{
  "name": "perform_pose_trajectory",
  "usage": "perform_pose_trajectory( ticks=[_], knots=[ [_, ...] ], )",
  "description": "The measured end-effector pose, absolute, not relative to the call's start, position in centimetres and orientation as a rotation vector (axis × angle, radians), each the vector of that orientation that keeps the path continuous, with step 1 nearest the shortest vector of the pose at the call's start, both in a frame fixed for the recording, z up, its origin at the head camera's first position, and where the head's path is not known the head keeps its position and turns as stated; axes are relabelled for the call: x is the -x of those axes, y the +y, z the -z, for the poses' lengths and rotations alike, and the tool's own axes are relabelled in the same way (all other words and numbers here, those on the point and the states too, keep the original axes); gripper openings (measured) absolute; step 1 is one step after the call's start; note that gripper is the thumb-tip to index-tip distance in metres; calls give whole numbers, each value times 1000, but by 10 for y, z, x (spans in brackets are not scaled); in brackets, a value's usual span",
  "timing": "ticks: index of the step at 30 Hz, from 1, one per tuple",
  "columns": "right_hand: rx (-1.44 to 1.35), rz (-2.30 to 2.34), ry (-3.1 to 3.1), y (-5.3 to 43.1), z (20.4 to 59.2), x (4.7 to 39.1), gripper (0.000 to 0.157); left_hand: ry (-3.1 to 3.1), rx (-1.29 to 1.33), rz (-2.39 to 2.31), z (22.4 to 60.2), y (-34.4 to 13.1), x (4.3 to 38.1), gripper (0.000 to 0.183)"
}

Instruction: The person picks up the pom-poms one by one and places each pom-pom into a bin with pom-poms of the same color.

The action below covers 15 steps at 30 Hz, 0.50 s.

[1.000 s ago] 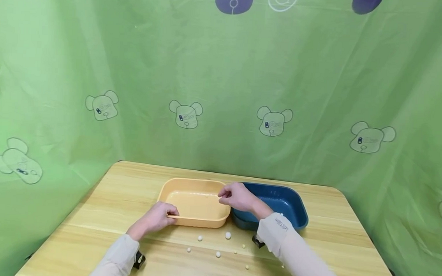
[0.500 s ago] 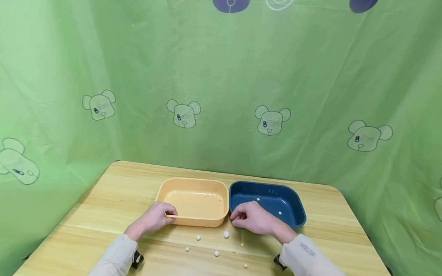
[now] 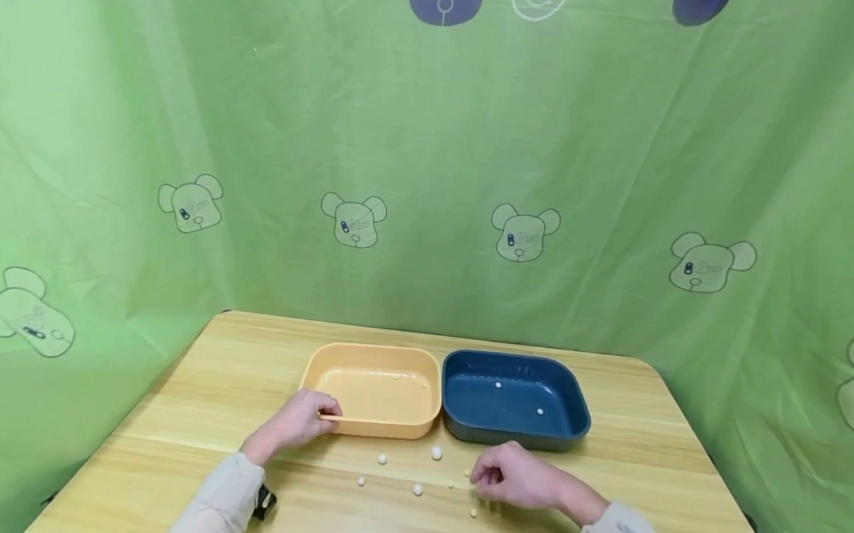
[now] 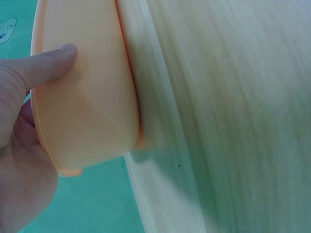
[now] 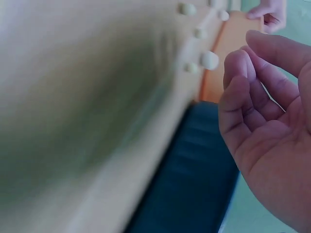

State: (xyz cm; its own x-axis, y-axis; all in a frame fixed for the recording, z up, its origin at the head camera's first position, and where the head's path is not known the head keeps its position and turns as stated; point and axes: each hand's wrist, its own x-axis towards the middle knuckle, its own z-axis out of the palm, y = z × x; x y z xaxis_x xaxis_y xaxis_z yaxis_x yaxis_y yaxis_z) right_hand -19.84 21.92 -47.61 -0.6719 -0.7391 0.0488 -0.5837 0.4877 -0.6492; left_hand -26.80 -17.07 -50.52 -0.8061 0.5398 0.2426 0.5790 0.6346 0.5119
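Note:
My left hand grips the near rim of the orange basin, thumb on the outer wall in the left wrist view. Two small pale-yellow balls lie in that basin. My right hand hovers over the table in front of the blue basin, fingers loosely curled. In the right wrist view its thumb stands apart from the fingers, with nothing seen between them. Just left of and below that hand lie small yellow balls. Two white balls sit inside the blue basin.
Several larger white balls are scattered on the wooden table in front of the orange basin. The two basins stand side by side near the back edge. A green curtain with bear prints hangs behind and at the sides.
My right hand has left the orange basin's right side and moved right and nearer, past the blue basin. A second yellow ball now shows in the orange basin. My left hand keeps its grip.

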Motion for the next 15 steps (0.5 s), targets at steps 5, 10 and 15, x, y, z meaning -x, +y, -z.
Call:
perform_pose_trajectory(
  ticks=[5, 10, 15],
  knots=[
    [937, 1001, 2414, 224, 489, 190, 14, -2780, 952, 911, 504, -171, 267, 13],
    [901, 1007, 2382, 225, 498, 186, 13, -2773, 960, 913, 504, -171, 267, 13],
    [964, 994, 2402, 225, 504, 187, 13, -2777, 960, 923, 504, -170, 267, 13]
  ],
)
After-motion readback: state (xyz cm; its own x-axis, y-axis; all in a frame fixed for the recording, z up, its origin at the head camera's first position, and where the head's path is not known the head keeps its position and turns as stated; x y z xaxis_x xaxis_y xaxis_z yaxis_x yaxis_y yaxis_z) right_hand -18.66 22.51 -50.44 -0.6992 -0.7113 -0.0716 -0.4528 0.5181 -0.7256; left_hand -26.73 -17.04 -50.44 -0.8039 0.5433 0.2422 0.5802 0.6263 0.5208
